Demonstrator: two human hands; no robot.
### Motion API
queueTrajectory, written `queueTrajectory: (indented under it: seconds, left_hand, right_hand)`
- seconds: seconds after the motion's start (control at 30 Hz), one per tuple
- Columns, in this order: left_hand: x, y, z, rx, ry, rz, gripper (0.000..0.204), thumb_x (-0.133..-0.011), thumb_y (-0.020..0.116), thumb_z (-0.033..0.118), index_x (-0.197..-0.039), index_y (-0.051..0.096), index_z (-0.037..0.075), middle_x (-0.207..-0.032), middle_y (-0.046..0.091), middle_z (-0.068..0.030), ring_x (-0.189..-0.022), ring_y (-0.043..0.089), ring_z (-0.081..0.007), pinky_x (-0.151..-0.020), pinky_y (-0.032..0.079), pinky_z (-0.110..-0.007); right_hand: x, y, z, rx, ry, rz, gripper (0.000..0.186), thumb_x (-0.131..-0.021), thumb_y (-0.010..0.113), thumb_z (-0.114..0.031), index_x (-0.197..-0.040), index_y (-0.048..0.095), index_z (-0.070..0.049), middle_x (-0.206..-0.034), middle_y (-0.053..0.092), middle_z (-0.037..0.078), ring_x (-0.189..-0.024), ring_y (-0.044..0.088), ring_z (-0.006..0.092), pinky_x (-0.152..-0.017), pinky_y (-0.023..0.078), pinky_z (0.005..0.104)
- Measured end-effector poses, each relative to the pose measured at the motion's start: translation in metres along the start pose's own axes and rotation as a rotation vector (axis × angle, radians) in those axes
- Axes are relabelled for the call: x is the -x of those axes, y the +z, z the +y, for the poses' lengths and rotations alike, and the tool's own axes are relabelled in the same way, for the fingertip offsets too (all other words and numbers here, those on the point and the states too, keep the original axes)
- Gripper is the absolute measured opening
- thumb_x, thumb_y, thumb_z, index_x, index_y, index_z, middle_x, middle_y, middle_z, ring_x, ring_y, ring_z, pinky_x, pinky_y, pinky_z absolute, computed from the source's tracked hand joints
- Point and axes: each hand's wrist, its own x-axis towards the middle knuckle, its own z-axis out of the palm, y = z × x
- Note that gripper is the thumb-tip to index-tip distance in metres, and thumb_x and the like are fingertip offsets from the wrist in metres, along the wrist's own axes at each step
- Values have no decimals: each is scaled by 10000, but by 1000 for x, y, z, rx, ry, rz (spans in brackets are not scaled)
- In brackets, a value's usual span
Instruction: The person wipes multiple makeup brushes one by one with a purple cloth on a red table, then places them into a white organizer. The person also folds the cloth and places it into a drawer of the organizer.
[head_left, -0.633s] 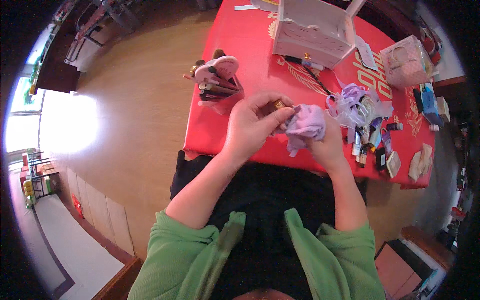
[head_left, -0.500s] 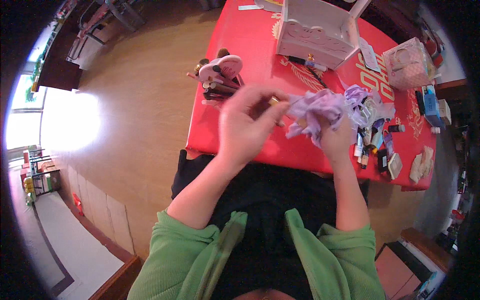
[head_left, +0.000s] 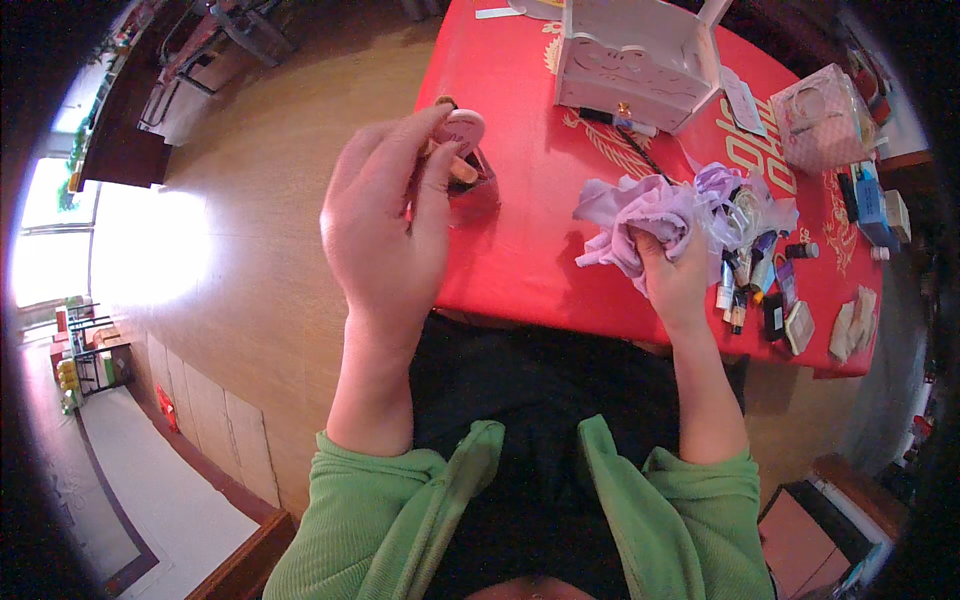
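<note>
My left hand (head_left: pixel 385 215) is raised at the pink brush holder (head_left: pixel 477 196), its fingers bent and closed beside the holder's rounded top piece (head_left: pixel 466 127); I cannot make out exactly what they grip, and they hide much of the brushes. My right hand (head_left: pixel 672 282) grips a crumpled lilac cloth (head_left: pixel 615 215) above the red-covered table (head_left: pixel 530 260). Just to its right lie a heap of sheer purple ribbons (head_left: pixel 750 205) and several cosmetic tubes and bottles (head_left: pixel 738 300).
A white wooden organiser (head_left: pixel 635 75) stands at the back, with a pink quilted box (head_left: pixel 820 115) to its right. Blue boxes (head_left: pixel 872 212) and a beige cloth (head_left: pixel 855 325) sit along the right edge. Wooden floor (head_left: pixel 230 300) lies left of the table.
My left hand has left the cloth, taking the small item it held leftward and up to the brush holder. My right hand still holds the cloth, which now hangs looser and more spread.
</note>
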Motion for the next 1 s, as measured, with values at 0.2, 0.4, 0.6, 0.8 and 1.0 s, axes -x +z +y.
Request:
queueTrajectory:
  seconds: [0.2,0.4,0.6,0.8,1.0]
  left_hand:
    - [6,13,-5,85,-67,-151,237,-835,647,-48,-1068,672,-12,-1069,698,-157,-1010,689,-291,-882,528,-346]
    - [9,19,-14,-141,16,-197,261,-869,629,10,-1123,683,34,-1071,691,-130,-978,679,-303,-862,534,-376]
    - [15,26,-9,-272,-109,-349,297,-864,644,16,-1154,696,48,-1104,692,-126,-1025,667,-308,-894,521,-376]
    - [22,33,7,-38,52,-195,265,-836,657,-40,-1089,718,12,-1112,718,-149,-1084,679,-283,-948,516,-366]
    - [43,79,2,119,30,-449,285,-804,642,-7,-1085,689,-3,-1136,683,-174,-1034,663,-345,-835,550,-413]
  right_hand:
    - [3,5,-6,-63,43,-12,311,-883,754,-121,-1136,616,-7,-1052,688,72,-963,659,160,-866,524,321]
    - [5,6,-6,-95,115,-42,273,-879,732,-73,-1122,631,-2,-1057,694,78,-968,670,163,-858,539,330]
    - [5,7,-7,-18,80,-94,312,-864,740,-93,-1146,632,-16,-1058,702,77,-974,678,170,-867,538,336]
    - [8,10,-18,237,142,-312,440,-807,773,-239,-1162,637,-18,-1045,709,157,-968,703,280,-861,542,396]
    - [4,2,-16,687,54,-332,442,-749,787,-293,-1049,644,-2,-1025,649,196,-977,652,385,-836,530,469]
